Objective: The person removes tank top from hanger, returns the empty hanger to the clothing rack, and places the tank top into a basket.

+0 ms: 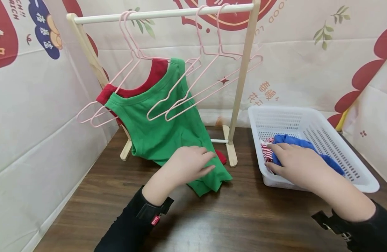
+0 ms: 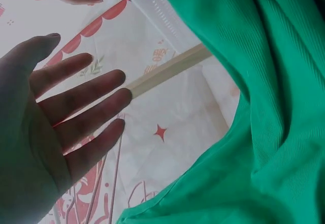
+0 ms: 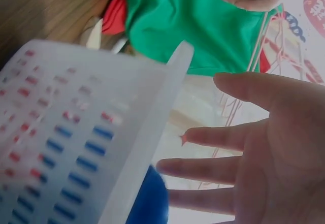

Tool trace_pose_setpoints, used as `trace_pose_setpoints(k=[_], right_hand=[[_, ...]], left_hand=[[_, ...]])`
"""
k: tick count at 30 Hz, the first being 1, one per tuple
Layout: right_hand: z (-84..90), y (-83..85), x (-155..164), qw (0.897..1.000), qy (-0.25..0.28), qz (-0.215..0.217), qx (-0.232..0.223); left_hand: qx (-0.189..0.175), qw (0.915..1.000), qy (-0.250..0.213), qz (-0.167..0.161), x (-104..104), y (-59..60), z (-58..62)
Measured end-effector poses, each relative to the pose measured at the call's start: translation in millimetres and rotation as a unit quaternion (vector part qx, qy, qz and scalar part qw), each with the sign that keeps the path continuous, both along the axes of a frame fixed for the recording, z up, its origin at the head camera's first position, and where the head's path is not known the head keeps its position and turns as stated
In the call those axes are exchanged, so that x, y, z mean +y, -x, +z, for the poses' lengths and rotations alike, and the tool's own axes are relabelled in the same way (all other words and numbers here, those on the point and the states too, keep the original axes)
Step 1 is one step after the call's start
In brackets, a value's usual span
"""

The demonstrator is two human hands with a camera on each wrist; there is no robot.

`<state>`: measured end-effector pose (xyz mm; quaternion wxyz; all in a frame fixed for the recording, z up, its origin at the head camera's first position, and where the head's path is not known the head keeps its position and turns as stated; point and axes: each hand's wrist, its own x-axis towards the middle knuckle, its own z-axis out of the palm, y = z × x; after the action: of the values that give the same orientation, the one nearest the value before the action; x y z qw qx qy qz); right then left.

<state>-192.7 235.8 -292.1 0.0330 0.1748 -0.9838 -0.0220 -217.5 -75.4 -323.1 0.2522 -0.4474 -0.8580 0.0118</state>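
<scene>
black sleeves [image 1: 124,224] lie nearest the camera, strapped at the wrists, over a dark wooden table [image 1: 237,210]. hands found well apart. left hand [image 1: 188,162]: beside the lower part of a green garment [image 1: 168,140], fingers extended and loosely parted, nothing held. right hand [image 1: 298,162]: over a white perforated basket [image 1: 322,134], fingers spread and straight, no grip seen; contact with the cloth beneath cannot be confirmed.

location of items: blue cloth [image 1: 294,139] lies crumpled inside the basket, partly covered by the right hand, with a red-and-white striped cloth [image 1: 267,150] next to it. the green garment and a red garment [image 1: 158,70] behind it hang on pink hangers [image 1: 219,35] from a wooden rack [image 1: 242,80]; the green hem rests on the table. two further hangers, bare, hang in front.

handling assessment: the blue cloth is judged light, soft and limp, not fragile and unlikely to slip. it will take no shape of its own and may drag the striped cloth along if the two are tangled. recommended hold: pinch the raised fold at its upper edge between thumb and fingers, clear of the striped piece. the hangers look thin and smooth; best held at the neck below the hook.
</scene>
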Motion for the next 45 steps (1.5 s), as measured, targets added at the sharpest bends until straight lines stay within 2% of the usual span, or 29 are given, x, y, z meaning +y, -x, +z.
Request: trace_pose_setpoints(k=[5, 10, 17, 26, 31, 36, 41, 45], right_hand=[[3.4, -3.8, -9.5, 0.999, 0.017, 0.023, 0.033], [3.2, -4.4, -15.9, 0.995, 0.045, 0.051, 0.07], [1.8, -1.6, -29.0, 0.984, 0.116, 0.072, 0.115], [-3.6, 5.5, -40.0, 0.982, 0.118, 0.084, 0.119], [-4.4, 8.9, -43.7, 0.981, 0.119, 0.093, 0.125], [-1.2, 11.0, -48.5, 0.982, 0.118, 0.091, 0.118], [-2.5, 13.0, -52.0, 0.982, 0.118, 0.093, 0.114], [-4.8, 14.0, -53.8, 0.981, 0.124, 0.095, 0.117]], left_hand=[[0.041, 0.9984, -0.034, -0.019, -8.3, -0.7, 3.8], [0.079, 0.993, -0.079, -0.035, -18.7, -1.2, 6.7], [0.111, 0.9861, -0.12, -0.024, -37.4, 2.0, 13.6], [0.162, 0.9717, -0.171, -0.015, -58.4, 5.3, 31.3], [0.185, 0.9587, -0.215, -0.019, -69.1, 6.3, 41.3], [0.214, 0.9396, -0.267, -0.014, -80.4, 9.1, 48.3], [0.222, 0.9221, -0.315, 0.033, -89.6, 12.2, 47.9], [0.217, 0.9117, -0.341, 0.076, -98.1, 13.5, 46.4]])
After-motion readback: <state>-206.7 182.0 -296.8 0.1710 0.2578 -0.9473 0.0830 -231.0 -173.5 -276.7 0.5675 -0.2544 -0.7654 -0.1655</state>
